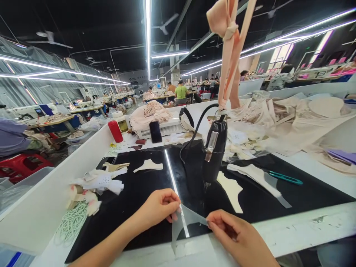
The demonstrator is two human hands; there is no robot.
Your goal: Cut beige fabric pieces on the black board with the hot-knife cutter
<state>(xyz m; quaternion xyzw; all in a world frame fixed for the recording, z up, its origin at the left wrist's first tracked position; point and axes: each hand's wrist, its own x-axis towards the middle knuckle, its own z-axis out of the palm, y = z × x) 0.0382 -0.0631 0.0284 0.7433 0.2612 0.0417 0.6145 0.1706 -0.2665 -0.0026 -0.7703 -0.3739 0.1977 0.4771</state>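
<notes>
Between my two hands a thin translucent sheet piece [191, 218] is stretched above the black mat [133, 200]. My left hand [162, 207] pinches its upper left corner, and my right hand [229, 230] pinches its right corner. Its lower point hangs over the mat's front edge. Just beyond the hands, a black handheld tool [215, 148] hangs nose-down from knotted peach fabric strips [230, 48]. Right of the tool lies a cream cut piece [230, 191]. A white cut piece [258, 178] rests farther right, beside teal thread snips or tweezers [286, 177].
Another cut piece [148, 165] lies at the mat's back left. White labelled pieces [102, 181] and pale green cord [71, 222] sit at the left. A phone [155, 132], a red container [115, 131] and fabric heaps [267, 111] stand behind. Low white walls [69, 170] border the table.
</notes>
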